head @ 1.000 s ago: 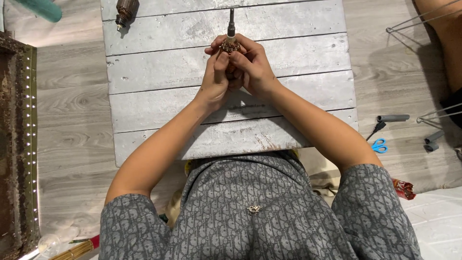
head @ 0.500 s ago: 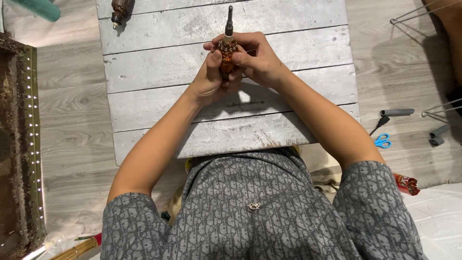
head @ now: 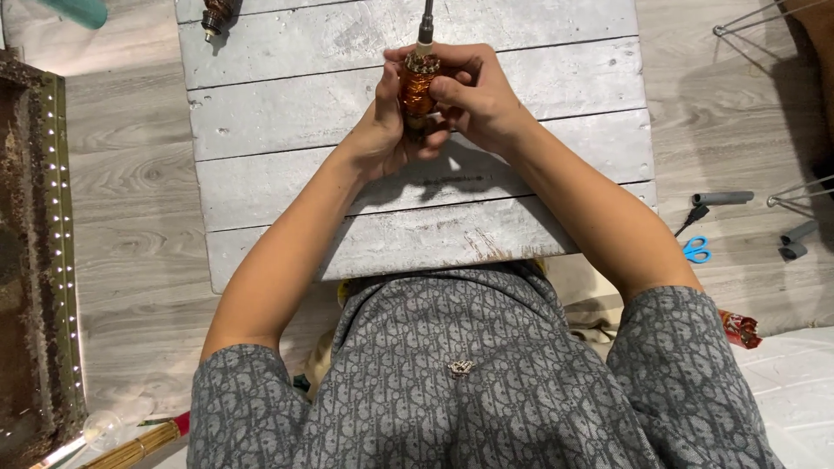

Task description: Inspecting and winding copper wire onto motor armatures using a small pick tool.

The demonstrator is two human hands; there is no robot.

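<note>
both hands meet over the far half of a grey plank worktop (head: 287, 187). the left hand (head: 382, 130) wraps the near end and left side of a copper-wound rotor (head: 417, 82), fingers closed on it; the right hand (head: 473, 100) closes on its right side, thumb lying across the coil. each grip is clamped on the rotor, which is held just above the planks, upright in the view, its steel shaft (head: 426, 19) pointing away from the person. a toothed collar sits between coil and shaft. a second rotor (head: 215, 15) lies at the far left corner of the worktop, well apart from the hands. on the wooden floor to the right lie blue scissors (head: 696, 250), a black tool just beside them, and grey tubes (head: 723, 198) a little farther off. a teal object (head: 76, 10) shows at the upper left edge, and a dark framed panel with a row of small lights (head: 61, 234) runs along the left. the person wears a grey patterned shirt (head: 469, 373).
</note>
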